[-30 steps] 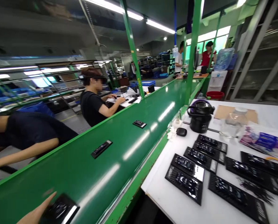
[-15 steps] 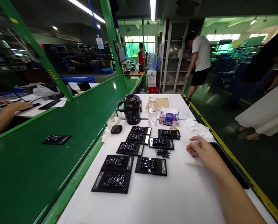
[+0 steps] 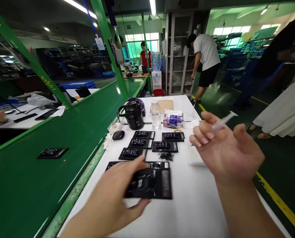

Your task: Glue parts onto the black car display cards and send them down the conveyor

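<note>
- Left hand (image 3: pixel 112 195): at 7 o'clock in the head view, raised over the white table (image 3: pixel 187 211); thumb and fingers pinch the left edge of a black card (image 3: pixel 149 183), which is held flat just above the tabletop.
- Black card: dark, glossy rectangle with a paler strip along its right edge; motion blur hides its printed detail.
- Right hand (image 3: pixel 226 152): at 4 o'clock, palm turned partly upward, fingers loosely curled around a clear syringe (image 3: pixel 220 123); its far end sticks out toward 1 o'clock, beyond the fingers.
- Row of black cards (image 3: pixel 147 143): laid flat on the table at 12 o'clock from the held card, in two columns, with a small heap of black bits (image 3: pixel 166 156) just beside them.
- Black kettle (image 3: pixel 132 114), clear bottle (image 3: pixel 155 113) and a printed packet (image 3: pixel 173 119): standing at the table's far end, near one another.
- Green conveyor (image 3: pixel 63 138): runs along the table's left side, at 9 o'clock; one black card (image 3: pixel 52 152) lies on it.
- Other people: a hand at the far left edge; a person in a white shirt (image 3: pixel 206 56) by the cabinet at 1 o'clock.
</note>
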`<state>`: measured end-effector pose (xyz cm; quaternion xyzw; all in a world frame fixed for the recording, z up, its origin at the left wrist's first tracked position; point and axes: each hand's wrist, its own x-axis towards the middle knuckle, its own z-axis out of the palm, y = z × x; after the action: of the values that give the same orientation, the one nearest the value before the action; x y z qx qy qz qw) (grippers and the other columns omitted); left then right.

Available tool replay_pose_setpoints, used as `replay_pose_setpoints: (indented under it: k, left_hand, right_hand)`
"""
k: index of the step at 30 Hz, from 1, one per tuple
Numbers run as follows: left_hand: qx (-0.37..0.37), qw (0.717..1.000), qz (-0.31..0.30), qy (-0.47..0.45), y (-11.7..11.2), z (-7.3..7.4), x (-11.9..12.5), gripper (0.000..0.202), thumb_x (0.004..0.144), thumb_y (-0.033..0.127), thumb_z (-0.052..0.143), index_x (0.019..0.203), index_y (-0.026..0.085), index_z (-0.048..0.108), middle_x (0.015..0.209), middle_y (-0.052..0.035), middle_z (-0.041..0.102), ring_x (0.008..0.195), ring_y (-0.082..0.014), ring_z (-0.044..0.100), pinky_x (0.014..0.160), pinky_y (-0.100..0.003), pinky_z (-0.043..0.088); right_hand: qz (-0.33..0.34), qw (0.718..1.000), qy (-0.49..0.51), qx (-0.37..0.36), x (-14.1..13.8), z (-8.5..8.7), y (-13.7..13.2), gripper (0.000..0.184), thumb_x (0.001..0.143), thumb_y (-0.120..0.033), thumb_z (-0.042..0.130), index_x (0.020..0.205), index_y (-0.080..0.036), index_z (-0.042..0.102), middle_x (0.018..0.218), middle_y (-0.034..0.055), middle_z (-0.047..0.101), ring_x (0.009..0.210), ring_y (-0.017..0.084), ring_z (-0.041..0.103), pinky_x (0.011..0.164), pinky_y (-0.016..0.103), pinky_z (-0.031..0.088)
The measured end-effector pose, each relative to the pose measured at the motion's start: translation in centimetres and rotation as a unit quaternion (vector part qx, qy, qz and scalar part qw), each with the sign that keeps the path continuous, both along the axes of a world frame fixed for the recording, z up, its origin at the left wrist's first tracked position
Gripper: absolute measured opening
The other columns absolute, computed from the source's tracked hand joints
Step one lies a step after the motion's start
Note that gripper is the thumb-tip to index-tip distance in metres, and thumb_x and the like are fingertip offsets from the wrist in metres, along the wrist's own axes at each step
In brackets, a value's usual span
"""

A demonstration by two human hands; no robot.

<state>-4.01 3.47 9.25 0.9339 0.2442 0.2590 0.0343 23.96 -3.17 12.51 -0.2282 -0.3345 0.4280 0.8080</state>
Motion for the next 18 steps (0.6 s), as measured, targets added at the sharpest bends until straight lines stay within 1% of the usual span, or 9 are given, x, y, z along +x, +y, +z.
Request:
replay_pose_setpoints:
  k: [1,2,3,5,6,8,10,13,18]
  left_hand:
    - [-0.009,0.999,-0.044,0.018,0.5,-0.4,2.3,0.080,0.076,0.032,0.071,0.146,0.023,0.033,0.119,-0.0081,0.067,0.108,-0.0273,0.064,0.094,-0.042,0.055]
    - [-0.016,0.997,-0.076,0.022,0.9,-0.9,4.4,0.085,0.074,0.030,0.072,0.147,0.023,0.029,0.119,-0.0070,0.067,0.106,-0.0269,0.065,0.094,-0.043,0.055]
    - [-0.016,0.996,-0.085,0.010,1.2,-1.5,6.1,0.091,0.072,0.028,0.073,0.149,0.023,0.025,0.119,-0.0065,0.068,0.105,-0.0269,0.065,0.093,-0.044,0.055]
    - [-0.023,0.996,-0.078,-0.025,1.7,-3.0,8.2,0.096,0.071,0.026,0.073,0.151,0.021,0.020,0.120,-0.0074,0.067,0.105,-0.0271,0.065,0.092,-0.045,0.055]
    - [-0.030,0.996,-0.069,-0.046,1.7,-3.7,8.6,0.097,0.071,0.025,0.073,0.152,0.020,0.019,0.120,-0.0080,0.067,0.106,-0.0268,0.065,0.091,-0.044,0.055]
    - [-0.048,0.994,-0.058,-0.075,1.8,-4.9,8.5,0.096,0.072,0.026,0.072,0.153,0.018,0.020,0.120,-0.0086,0.067,0.106,-0.0258,0.065,0.090,-0.041,0.056]
    - [-0.060,0.993,-0.056,-0.086,1.8,-5.6,8.0,0.095,0.073,0.026,0.071,0.153,0.018,0.020,0.120,-0.0085,0.067,0.104,-0.0250,0.066,0.090,-0.039,0.056]
    - [-0.063,0.991,-0.066,-0.096,1.9,-5.7,7.4,0.095,0.073,0.028,0.070,0.154,0.018,0.020,0.118,-0.0080,0.068,0.103,-0.0243,0.066,0.089,-0.038,0.056]
    - [-0.068,0.990,-0.068,-0.100,2.4,-5.9,7.3,0.093,0.074,0.028,0.069,0.153,0.018,0.022,0.117,-0.0073,0.068,0.103,-0.0230,0.066,0.089,-0.036,0.056]
  right_hand:
    - [0.050,0.999,0.013,0.012,-0.5,0.0,0.4,0.039,0.081,-0.058,0.064,0.075,-0.020,0.064,0.066,-0.0019,0.039,0.058,0.013,0.039,0.055,0.027,0.038]
    - [0.093,0.995,0.028,0.025,-0.9,-0.4,0.9,0.052,0.081,-0.067,0.060,0.061,-0.019,0.055,0.062,-0.0028,0.036,0.053,0.012,0.035,0.050,0.026,0.034]
    - [0.130,0.990,0.045,0.036,-1.1,-1.0,1.4,0.062,0.081,-0.075,0.054,0.053,-0.020,0.045,0.057,-0.0037,0.032,0.049,0.011,0.030,0.047,0.026,0.030]
    - [0.186,0.978,0.079,0.055,-1.3,-2.8,2.2,0.072,0.082,-0.083,0.044,0.048,-0.020,0.032,0.051,-0.0052,0.024,0.044,0.010,0.022,0.042,0.025,0.022]
    - [0.200,0.974,0.089,0.061,-1.4,-3.6,2.5,0.073,0.083,-0.083,0.040,0.048,-0.021,0.028,0.050,-0.0054,0.022,0.043,0.010,0.020,0.041,0.026,0.020]
    - [0.211,0.971,0.091,0.063,-1.6,-4.8,2.7,0.073,0.084,-0.083,0.037,0.047,-0.021,0.024,0.049,-0.0051,0.021,0.042,0.010,0.019,0.041,0.027,0.018]
    - [0.210,0.973,0.079,0.053,-2.0,-5.3,2.6,0.073,0.084,-0.083,0.035,0.047,-0.021,0.024,0.048,-0.0044,0.022,0.042,0.010,0.021,0.042,0.027,0.018]
    - [0.204,0.977,0.060,0.037,-2.6,-5.3,2.5,0.071,0.086,-0.081,0.034,0.047,-0.021,0.026,0.047,-0.0035,0.024,0.042,0.011,0.023,0.042,0.028,0.018]
    - [0.206,0.977,0.051,0.013,-3.2,-5.7,2.8,0.070,0.087,-0.078,0.034,0.047,-0.021,0.027,0.047,-0.0031,0.025,0.042,0.011,0.024,0.043,0.029,0.019]
